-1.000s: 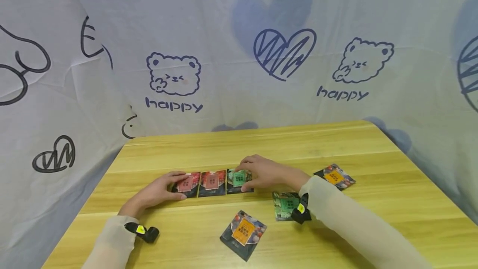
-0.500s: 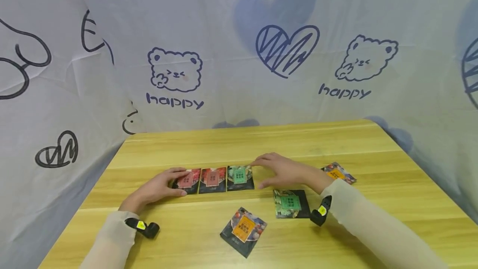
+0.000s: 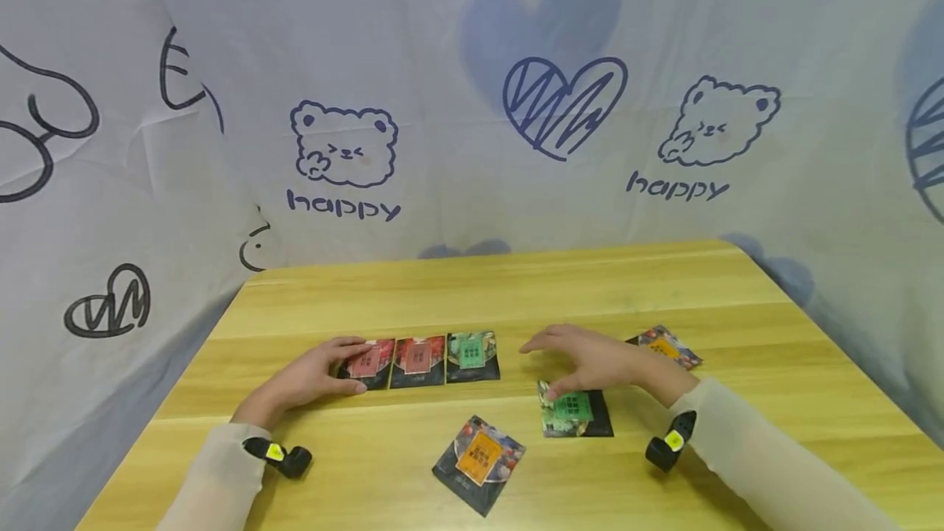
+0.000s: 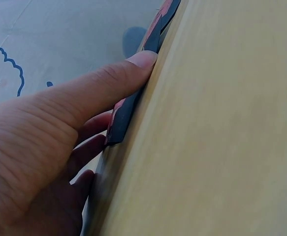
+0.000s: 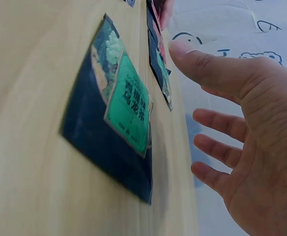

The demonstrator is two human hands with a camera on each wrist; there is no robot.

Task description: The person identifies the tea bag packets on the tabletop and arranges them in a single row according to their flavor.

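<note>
Three flat packets lie in a row: a left red-labelled packet (image 3: 374, 367), a second red-labelled packet (image 3: 418, 361) and a green-labelled packet (image 3: 473, 356). My left hand (image 3: 313, 373) rests at the left red one, thumb on its near side and fingers toward its far side; the left wrist view shows the thumb (image 4: 109, 81) touching it. Fingers spread and holding nothing, my right hand (image 3: 599, 360) hovers over another green-labelled packet (image 3: 586, 415), which lies sideways. The right wrist view shows that green packet (image 5: 104, 132) apart from the hand.
An orange-labelled packet (image 3: 479, 464) lies tilted near the front of the wooden table (image 3: 354, 474). Behind the right wrist lies another orange-labelled packet (image 3: 669, 344), partly covered. A printed cloth (image 3: 457, 88) hangs behind the table.
My right hand has let go of the green-labelled packet at the row's right end and moved right, over the sideways green one. The left hand stays at the left red packet.
</note>
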